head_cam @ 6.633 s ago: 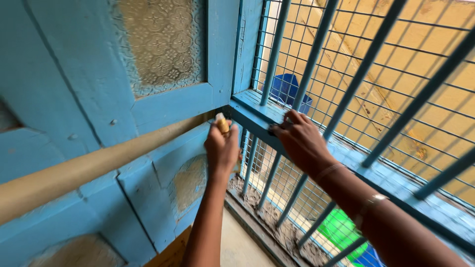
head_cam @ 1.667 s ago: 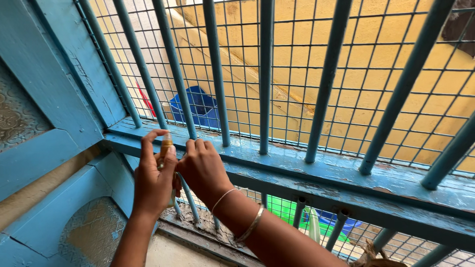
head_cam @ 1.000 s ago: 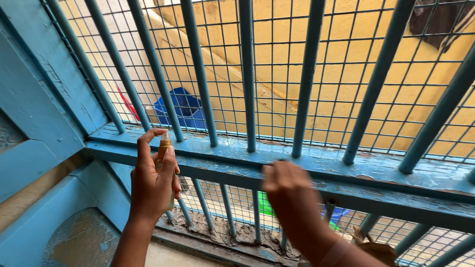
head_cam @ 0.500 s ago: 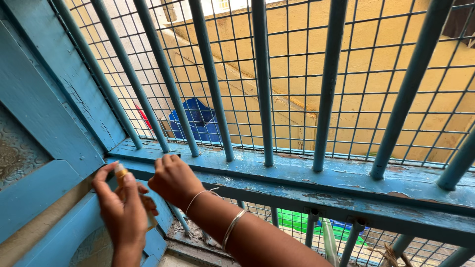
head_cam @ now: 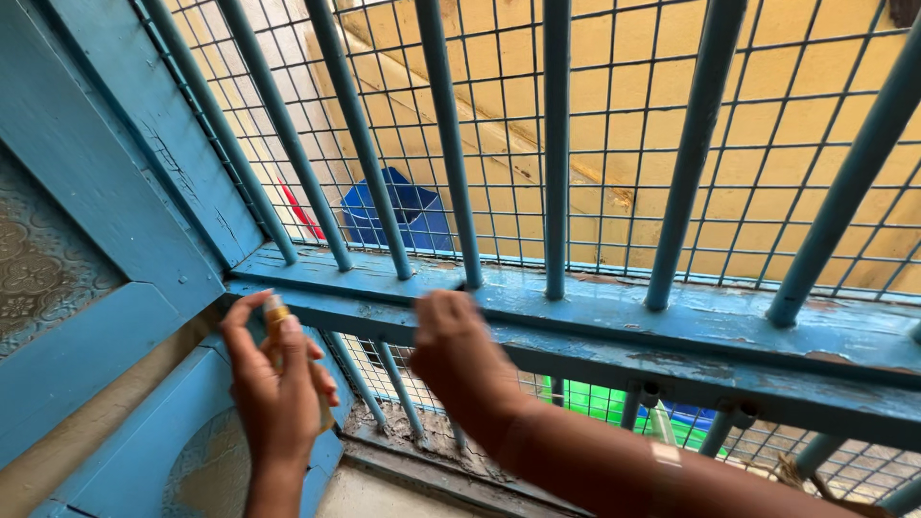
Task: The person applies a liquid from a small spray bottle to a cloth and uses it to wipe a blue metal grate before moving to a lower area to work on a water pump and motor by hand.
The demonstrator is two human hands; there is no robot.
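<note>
Two hands work at a blue-painted window grille of upright metal bars (head_cam: 451, 144). The left hand (head_cam: 278, 384) is closed around a small yellowish object with a pale tip (head_cam: 275, 312), pinched upright between thumb and fingers just below the flaking blue horizontal rail (head_cam: 672, 331); what the object is cannot be made out, since most of it is hidden in the grip. The right hand (head_cam: 460, 355) is blurred and rests with its knuckles up against the front edge of that rail, near the foot of one bar; whether its fingers are curled on the rail or simply pressed to it I cannot tell. A bangle shows faintly on the right forearm.

Behind the bars runs a fine wire mesh (head_cam: 614, 115), and beyond it a blue plastic bin (head_cam: 398, 211) against a yellow wall. Left of the hands stands a blue wooden shutter with a patterned glass pane (head_cam: 38, 269). Below the rail, green plastic (head_cam: 595, 398) shows through shorter bars.

The likeliest mishap, as I judge it, is the small object slipping from the left hand, which holds it by the fingertips only; it could drop into the dirty gap under the rail. The peeling paint and rusted patches could also scrape the right knuckles.
</note>
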